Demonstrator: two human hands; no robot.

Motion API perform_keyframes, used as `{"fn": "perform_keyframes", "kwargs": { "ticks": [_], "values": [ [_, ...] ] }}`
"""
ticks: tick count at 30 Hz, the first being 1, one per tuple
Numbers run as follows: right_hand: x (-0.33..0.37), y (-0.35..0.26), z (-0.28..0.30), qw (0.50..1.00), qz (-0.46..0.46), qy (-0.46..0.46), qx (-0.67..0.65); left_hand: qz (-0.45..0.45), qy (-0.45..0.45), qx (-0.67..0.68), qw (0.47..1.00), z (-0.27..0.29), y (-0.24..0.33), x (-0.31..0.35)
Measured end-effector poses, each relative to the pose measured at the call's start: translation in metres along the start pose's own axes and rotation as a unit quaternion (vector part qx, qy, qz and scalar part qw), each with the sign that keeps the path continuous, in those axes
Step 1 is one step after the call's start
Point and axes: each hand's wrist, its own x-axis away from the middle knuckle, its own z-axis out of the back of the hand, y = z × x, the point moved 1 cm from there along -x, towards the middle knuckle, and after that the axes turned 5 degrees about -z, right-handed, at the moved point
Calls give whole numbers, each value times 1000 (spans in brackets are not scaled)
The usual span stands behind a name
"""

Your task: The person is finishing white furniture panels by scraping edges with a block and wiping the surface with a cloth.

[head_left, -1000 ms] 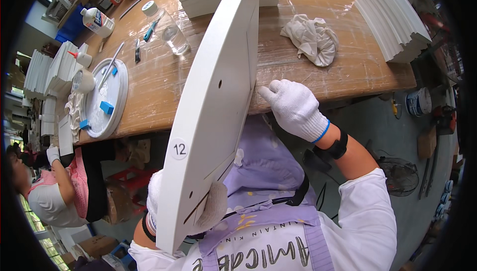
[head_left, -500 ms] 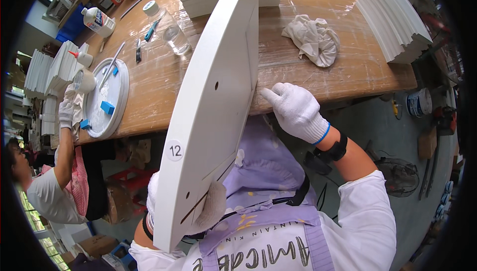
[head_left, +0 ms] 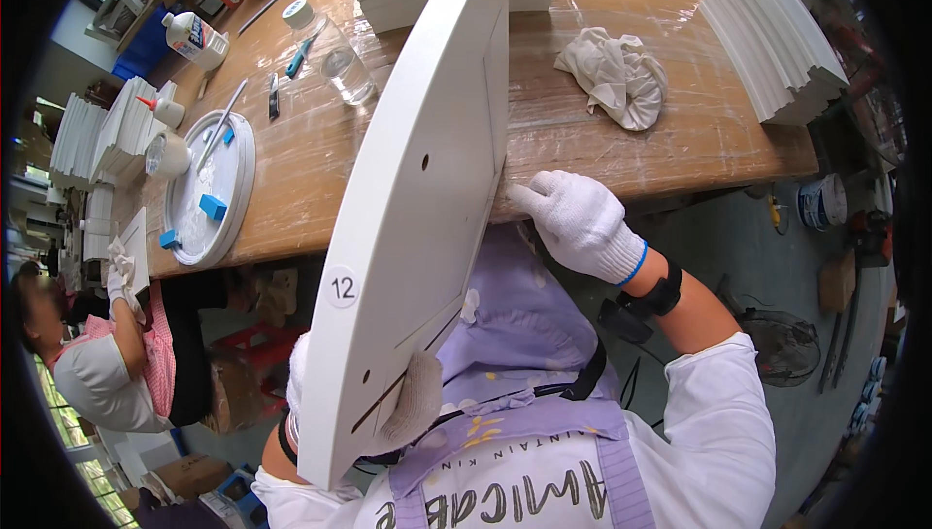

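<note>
A long white panel (head_left: pixel 398 218) stands tilted before me, its edge toward me, with small dark holes, a slot and a round sticker. My left hand (head_left: pixel 413 403), in a white knit glove, is wrapped around its lower end, fingers on the right face. My right hand (head_left: pixel 582 223), also gloved, is beside the panel's right face with the fingers curled and the thumb and forefinger drawn together toward it. Whether anything small is between those fingertips is hidden. A crumpled white cloth (head_left: pixel 614 78) lies on the table beyond my right hand.
The wrapped brown table (head_left: pixel 680 155) bears stacks of white panels (head_left: pixel 772 39), a clear bottle (head_left: pixel 345 73), a cutter (head_left: pixel 274 97), and a round white lid (head_left: pixel 243 214) with blue blocks (head_left: pixel 213 207). A co-worker (head_left: pixel 107 374) sits at left. A fan (head_left: pixel 782 345) stands on the floor.
My right hand has slid slightly down along the panel, its fingers curled closer. The panel and my left hand hold nearly still. The co-worker's gloved hand has drawn back from the table with a cloth.
</note>
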Motion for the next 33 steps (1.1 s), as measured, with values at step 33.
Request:
{"fn": "perform_keyframes", "kwargs": {
  "ticks": [33],
  "values": [
    [4, -18, 4, 997, -14, -34, 63, -50, -66, -83, 993, 8, 2, 1]
  ]
}}
